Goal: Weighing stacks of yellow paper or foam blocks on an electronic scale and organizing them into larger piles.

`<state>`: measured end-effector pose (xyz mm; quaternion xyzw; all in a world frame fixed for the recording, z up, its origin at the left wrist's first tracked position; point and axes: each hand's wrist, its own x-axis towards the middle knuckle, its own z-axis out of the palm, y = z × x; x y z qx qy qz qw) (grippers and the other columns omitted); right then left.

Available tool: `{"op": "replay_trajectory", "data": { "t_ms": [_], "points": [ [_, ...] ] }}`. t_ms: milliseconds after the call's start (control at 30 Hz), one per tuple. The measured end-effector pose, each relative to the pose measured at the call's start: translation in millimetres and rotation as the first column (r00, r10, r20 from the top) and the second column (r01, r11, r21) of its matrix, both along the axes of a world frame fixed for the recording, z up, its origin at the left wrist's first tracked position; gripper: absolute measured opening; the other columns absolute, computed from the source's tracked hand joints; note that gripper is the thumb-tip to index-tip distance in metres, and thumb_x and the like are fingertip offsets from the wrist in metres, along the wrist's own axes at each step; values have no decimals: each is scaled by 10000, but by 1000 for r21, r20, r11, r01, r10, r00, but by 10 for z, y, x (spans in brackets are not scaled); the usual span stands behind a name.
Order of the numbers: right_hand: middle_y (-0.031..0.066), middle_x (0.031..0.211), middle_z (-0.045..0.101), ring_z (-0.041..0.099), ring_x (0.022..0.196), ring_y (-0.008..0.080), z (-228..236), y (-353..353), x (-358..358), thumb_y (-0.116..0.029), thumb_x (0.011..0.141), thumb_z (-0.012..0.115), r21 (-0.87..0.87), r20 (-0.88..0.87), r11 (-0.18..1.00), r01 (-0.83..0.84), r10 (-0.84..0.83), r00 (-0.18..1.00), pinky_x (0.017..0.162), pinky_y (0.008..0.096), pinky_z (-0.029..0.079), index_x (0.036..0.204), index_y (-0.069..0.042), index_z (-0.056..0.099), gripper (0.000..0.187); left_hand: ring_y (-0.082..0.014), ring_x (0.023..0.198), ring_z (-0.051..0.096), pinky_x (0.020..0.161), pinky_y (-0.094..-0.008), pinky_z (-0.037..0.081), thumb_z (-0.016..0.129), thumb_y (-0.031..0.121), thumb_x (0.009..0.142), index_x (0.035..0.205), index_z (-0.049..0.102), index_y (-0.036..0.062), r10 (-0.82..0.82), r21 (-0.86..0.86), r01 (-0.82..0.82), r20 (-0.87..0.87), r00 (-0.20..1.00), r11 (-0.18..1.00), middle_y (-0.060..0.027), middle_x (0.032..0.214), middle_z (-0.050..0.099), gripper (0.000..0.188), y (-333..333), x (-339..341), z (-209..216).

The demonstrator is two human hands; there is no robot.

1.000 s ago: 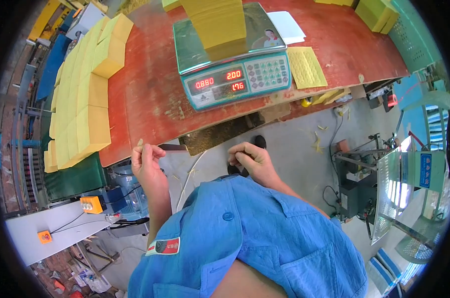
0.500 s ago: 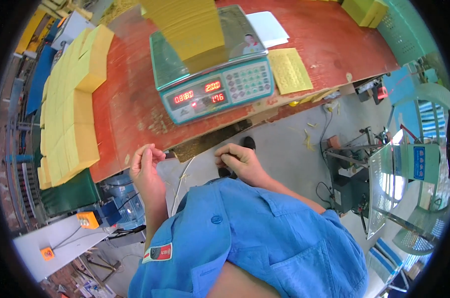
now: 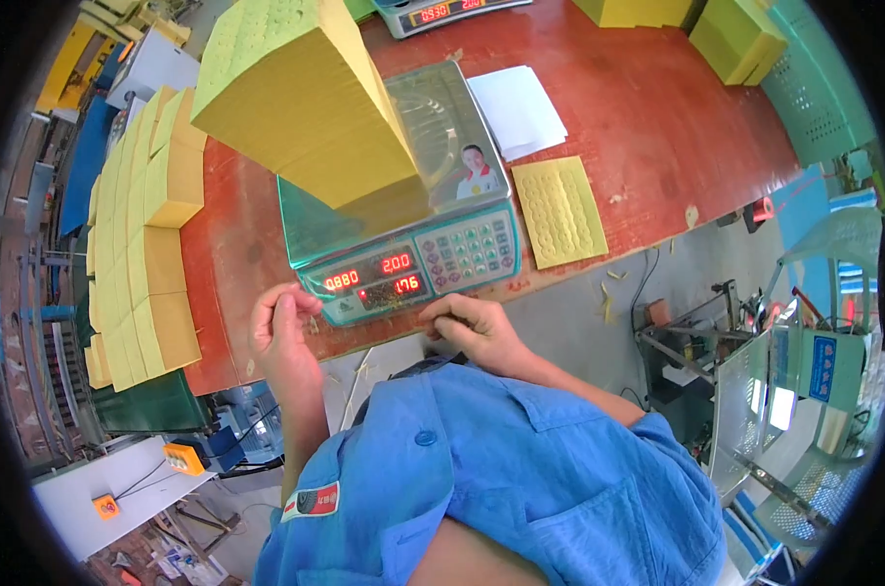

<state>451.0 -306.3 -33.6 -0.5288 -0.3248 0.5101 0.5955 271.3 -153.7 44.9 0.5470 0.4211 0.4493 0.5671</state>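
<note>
A tall stack of yellow paper sheets, its top dotted with punched marks, stands on the steel platform of a teal digital scale. The scale's red display is lit. My left hand is by the scale's near left corner, its fingers curled in against the thumb, with nothing seen in it. In front of the keypad is my right hand, loosely closed, and nothing shows in it either; some of its fingertips are tucked under. Neither hand touches the stack. Just right of the scale lies a yellow sheet with rows of round embossed marks.
Yellow blocks of paper line the left side of the red table. White paper lies behind the yellow sheet. A second scale and more yellow stacks are farther back. A green perforated crate borders the right.
My view has shifted toward the table, so the scale and stack sit lower and the second scale shows. Both hands are now closer to the scale's front, still curled.
</note>
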Motion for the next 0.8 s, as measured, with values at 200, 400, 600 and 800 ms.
{"op": "replay_trajectory", "data": {
  "t_ms": [200, 400, 600, 800],
  "points": [
    [82, 892, 699, 659, 821, 150, 273, 307, -57, -45, 910, 561, 7, 72, 998, -68, 67, 995, 756, 291, 523, 1050, 13, 653, 177, -138, 798, 607, 766, -279, 495, 544, 112, 976, 1020, 629, 7, 156, -11, -156, 7, 988, 988, -63, 832, 634, 143, 176, -508, -139],
    [63, 875, 664, 615, 822, 114, 211, 249, -454, -49, 925, 558, -73, 73, 995, 63, -58, 996, 747, 271, 503, 1055, 10, 662, 176, -140, 762, 605, 732, -286, 504, 585, 110, 953, 974, 644, -1, 104, -98, -92, 127, 986, 991, -65, 811, 629, 127, 783, -860, -266],
    [71, 896, 667, 609, 826, 111, 229, 622, -1226, -49, 928, 568, -133, -51, 988, 72, -80, 996, 746, 260, 495, 1066, 21, 651, 175, -121, 749, 613, 714, -264, 501, 575, 99, 950, 970, 651, -2, 136, -30, -135, 59, 989, 990, -56, 801, 640, 128, 1169, -1485, -269],
    [82, 891, 668, 623, 820, 128, 264, 655, -1384, -17, 940, 539, -157, 26, 981, 113, -110, 994, 745, 277, 508, 1065, 32, 644, 171, -113, 735, 580, 670, -255, 466, 579, 98, 955, 943, 638, -22, 49, 59, -52, 59, 997, 997, -49, 787, 616, 135, 1733, -1527, -162]
  ]
}}
